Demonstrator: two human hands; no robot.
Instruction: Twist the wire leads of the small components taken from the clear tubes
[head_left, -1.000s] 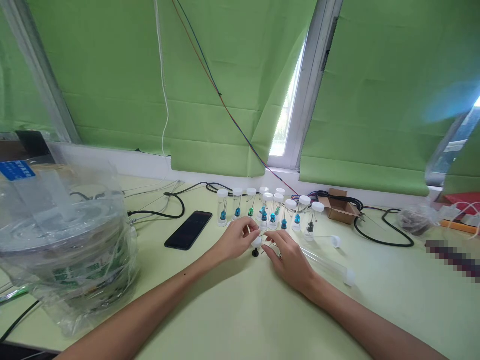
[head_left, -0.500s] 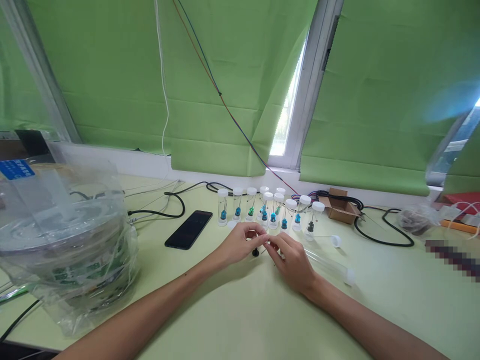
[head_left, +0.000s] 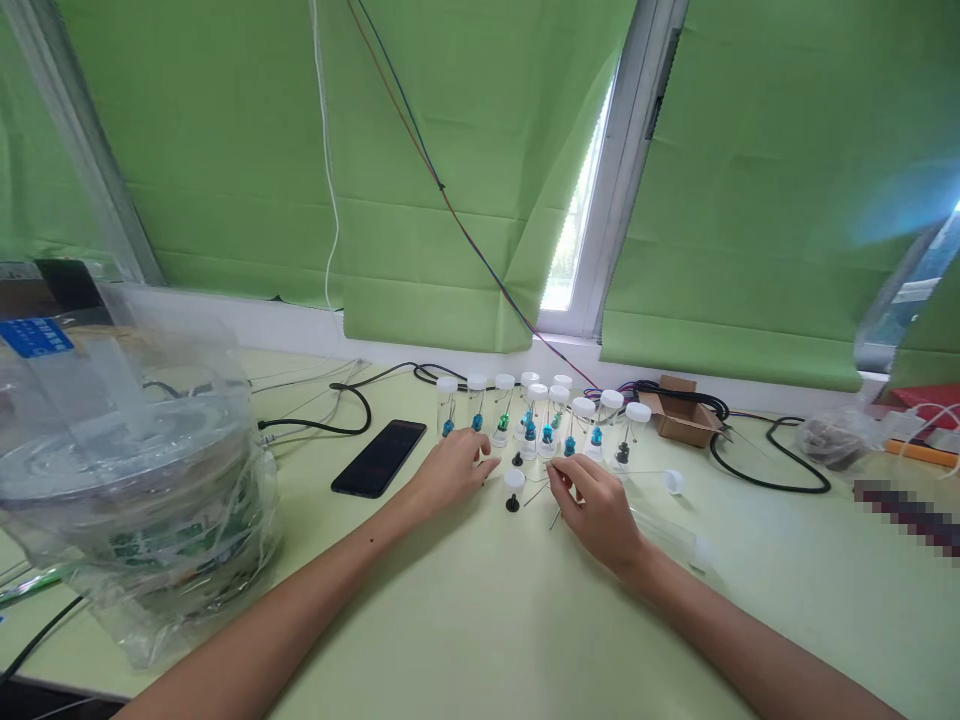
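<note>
My left hand [head_left: 456,466] is over the table beside the vials, thumb and fingers apart, with nothing visible in it. My right hand [head_left: 592,502] has its fingertips pinched together; what they hold is too small to make out. Between the hands are a small white cap [head_left: 514,481] and a black flanged part [head_left: 513,504] just below it. Another small black part [head_left: 517,459] sits behind them. Thin metal rods [head_left: 535,494] lie by my right fingertips. Behind the hands stand several clear vials with white lids [head_left: 505,382], holding blue, green or black parts and thin rods.
To the right, a clear tube [head_left: 666,527] lies partly behind my right hand, with a white-capped tube [head_left: 673,482] behind it. A black phone [head_left: 379,458] lies left. A bagged spool stack [head_left: 150,500] stands far left. Cables and a cardboard box [head_left: 684,425] are at the back.
My hands, which met at the fingertips, are now apart. The left has moved left and opened; the right has shifted slightly right. The white cap and rods between them now show.
</note>
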